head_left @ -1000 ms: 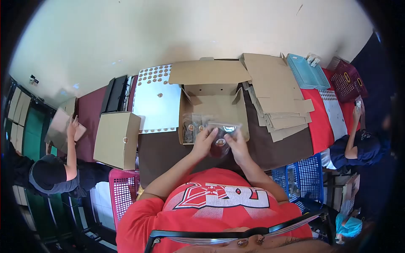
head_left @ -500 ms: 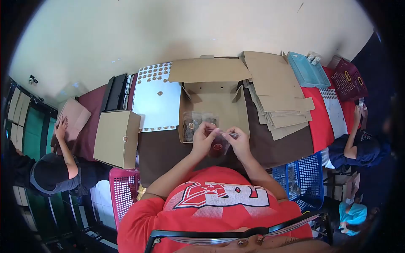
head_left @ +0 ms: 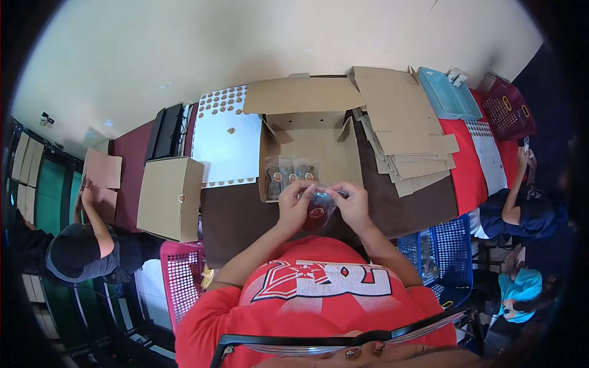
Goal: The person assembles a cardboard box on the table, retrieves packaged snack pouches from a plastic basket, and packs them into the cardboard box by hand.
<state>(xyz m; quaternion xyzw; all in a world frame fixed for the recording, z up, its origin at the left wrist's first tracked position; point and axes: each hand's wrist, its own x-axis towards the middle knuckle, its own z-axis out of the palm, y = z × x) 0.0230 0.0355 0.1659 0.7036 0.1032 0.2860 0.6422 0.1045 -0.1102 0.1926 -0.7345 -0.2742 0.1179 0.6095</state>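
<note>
Between my hands hangs a clear plastic pouch (head_left: 318, 212) with a round sticker and dark contents low in it. My left hand (head_left: 295, 203) pinches its top edge on one side, and my right hand (head_left: 351, 205) pinches the other side. Just beyond them stands an open cardboard box (head_left: 331, 153), its lid (head_left: 304, 96) folded back toward the wall. Several similar stickered pouches (head_left: 291, 173) lie side by side in the box's left part. My left fingers partly overlap the box's near edge.
A sticker sheet (head_left: 227, 144) and a closed box (head_left: 169, 199) lie to the left. Flattened cardboard (head_left: 402, 116) is stacked right, near a teal tray (head_left: 451, 95). A pink basket (head_left: 179, 276) and a blue basket (head_left: 451, 257) flank me. Other people work at both sides.
The pouch top between my hands has spread wider, and my hands sit slightly farther apart. The pouches in the box show more clearly. At left, a co-worker's cardboard has tipped upright.
</note>
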